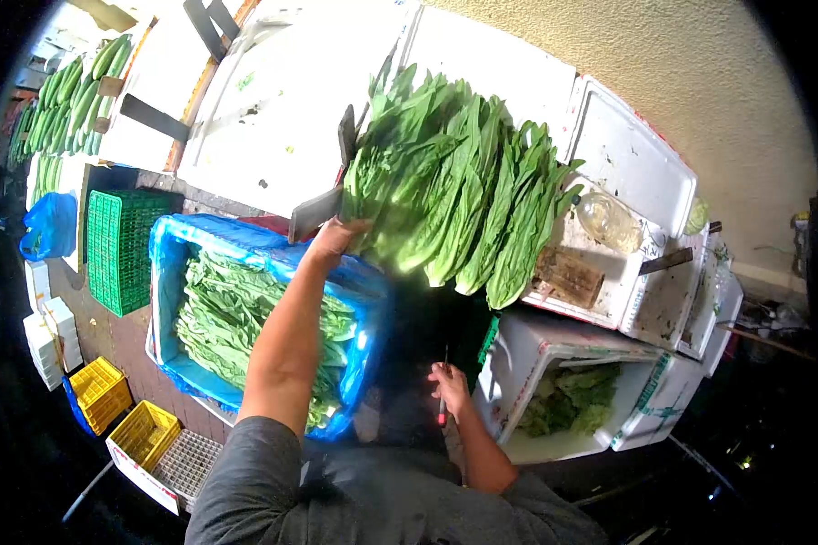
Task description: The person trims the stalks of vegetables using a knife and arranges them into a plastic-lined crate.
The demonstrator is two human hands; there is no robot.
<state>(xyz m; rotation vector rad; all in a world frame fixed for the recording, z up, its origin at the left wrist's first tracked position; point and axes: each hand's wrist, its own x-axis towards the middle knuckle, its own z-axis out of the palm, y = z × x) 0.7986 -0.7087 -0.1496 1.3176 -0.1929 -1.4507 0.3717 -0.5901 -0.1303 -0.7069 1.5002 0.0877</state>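
Long-leaf lettuce (463, 195) lies in a row of bunches on the white stand, with pale stem ends facing me. At the row's left end, my left hand (334, 238) is closed on a lettuce bunch; the leaves there are blurred and partly hide the fingers. Lower down, my right hand (450, 386) grips a thin tool (442, 419) with a red-ended handle, its slim tip pointing up. I cannot make out the tool's exact kind. Under my left forearm stands a blue-lined box (168, 263) full of more loose lettuce (223, 304).
To the right, a foam box (509, 368) holds leafy greens (573, 400). A plastic bottle (609, 222) and a wooden block (568, 279) lie beside the lettuce row. At left are a green crate (118, 250), yellow baskets (100, 392) and long green vegetables (73, 100). A wall (700, 73) rises behind.
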